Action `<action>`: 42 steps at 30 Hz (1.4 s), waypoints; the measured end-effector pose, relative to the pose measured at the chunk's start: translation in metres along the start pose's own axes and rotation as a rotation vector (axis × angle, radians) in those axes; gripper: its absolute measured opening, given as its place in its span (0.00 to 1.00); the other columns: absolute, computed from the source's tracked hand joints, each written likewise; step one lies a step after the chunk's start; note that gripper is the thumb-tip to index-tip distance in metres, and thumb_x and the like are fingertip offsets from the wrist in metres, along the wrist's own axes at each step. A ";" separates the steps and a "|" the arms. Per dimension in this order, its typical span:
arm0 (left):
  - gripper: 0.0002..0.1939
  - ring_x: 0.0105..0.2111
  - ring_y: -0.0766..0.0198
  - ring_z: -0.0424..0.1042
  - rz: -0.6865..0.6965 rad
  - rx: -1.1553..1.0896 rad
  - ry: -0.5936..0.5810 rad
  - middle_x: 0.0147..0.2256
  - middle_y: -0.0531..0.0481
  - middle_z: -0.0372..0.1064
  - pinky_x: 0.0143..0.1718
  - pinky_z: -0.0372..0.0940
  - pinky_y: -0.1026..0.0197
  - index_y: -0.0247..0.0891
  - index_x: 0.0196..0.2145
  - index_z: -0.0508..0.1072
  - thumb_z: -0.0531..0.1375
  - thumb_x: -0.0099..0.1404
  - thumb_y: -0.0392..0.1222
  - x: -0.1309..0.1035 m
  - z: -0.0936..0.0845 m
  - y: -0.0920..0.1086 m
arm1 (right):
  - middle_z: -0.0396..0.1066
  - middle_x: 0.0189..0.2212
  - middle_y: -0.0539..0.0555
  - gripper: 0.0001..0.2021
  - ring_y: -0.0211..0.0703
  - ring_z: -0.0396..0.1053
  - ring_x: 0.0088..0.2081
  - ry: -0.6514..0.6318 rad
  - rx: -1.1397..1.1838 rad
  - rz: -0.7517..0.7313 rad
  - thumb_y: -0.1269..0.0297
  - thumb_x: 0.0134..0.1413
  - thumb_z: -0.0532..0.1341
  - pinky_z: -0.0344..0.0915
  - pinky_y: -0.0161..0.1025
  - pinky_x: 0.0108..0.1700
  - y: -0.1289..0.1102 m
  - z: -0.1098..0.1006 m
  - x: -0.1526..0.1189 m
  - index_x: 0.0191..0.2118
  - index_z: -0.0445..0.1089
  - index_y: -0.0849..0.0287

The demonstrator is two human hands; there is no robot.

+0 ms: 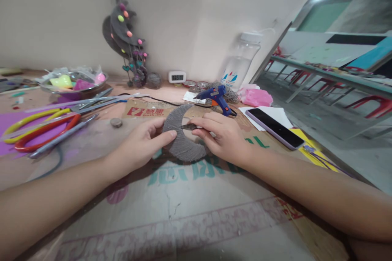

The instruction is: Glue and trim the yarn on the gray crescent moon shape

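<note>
A crescent moon shape [176, 130] wound in grey yarn is held above the cardboard, with its hollow side facing right. My left hand [147, 140] grips its outer left edge, thumb on the front and fingers behind. Between the thumb and fingers of my right hand [222, 134] is a small dark pointed tool [190, 127]; its exact kind is unclear. The tip points left and meets the inner edge of the crescent. Behind my right hand rests a blue glue gun [217, 97].
Red- and yellow-handled scissors [47, 132] lie left, near a bowl [73, 85] of craft pieces. A finished moon ornament [125, 28] leans on the wall. A clock [177, 77], a water bottle [240, 63] and pink material [255, 96] stand behind. A phone [275, 128] lies right.
</note>
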State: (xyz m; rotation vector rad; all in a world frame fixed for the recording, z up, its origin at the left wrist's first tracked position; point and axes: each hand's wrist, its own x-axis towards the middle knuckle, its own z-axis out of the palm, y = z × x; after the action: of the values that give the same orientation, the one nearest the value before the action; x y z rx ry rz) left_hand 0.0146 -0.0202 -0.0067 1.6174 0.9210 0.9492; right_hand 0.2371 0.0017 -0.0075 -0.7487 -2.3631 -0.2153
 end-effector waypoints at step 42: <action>0.16 0.35 0.59 0.72 -0.017 0.014 -0.004 0.37 0.48 0.75 0.35 0.66 0.60 0.36 0.45 0.74 0.58 0.63 0.45 -0.001 0.001 0.001 | 0.74 0.33 0.55 0.12 0.41 0.68 0.33 -0.027 -0.058 -0.010 0.62 0.64 0.54 0.63 0.37 0.37 0.000 -0.002 0.000 0.45 0.71 0.60</action>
State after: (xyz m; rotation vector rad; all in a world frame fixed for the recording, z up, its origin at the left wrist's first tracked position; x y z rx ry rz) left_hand 0.0154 -0.0219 -0.0057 1.6205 0.9396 0.9287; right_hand 0.2378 0.0011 -0.0061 -0.7713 -2.3960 -0.2803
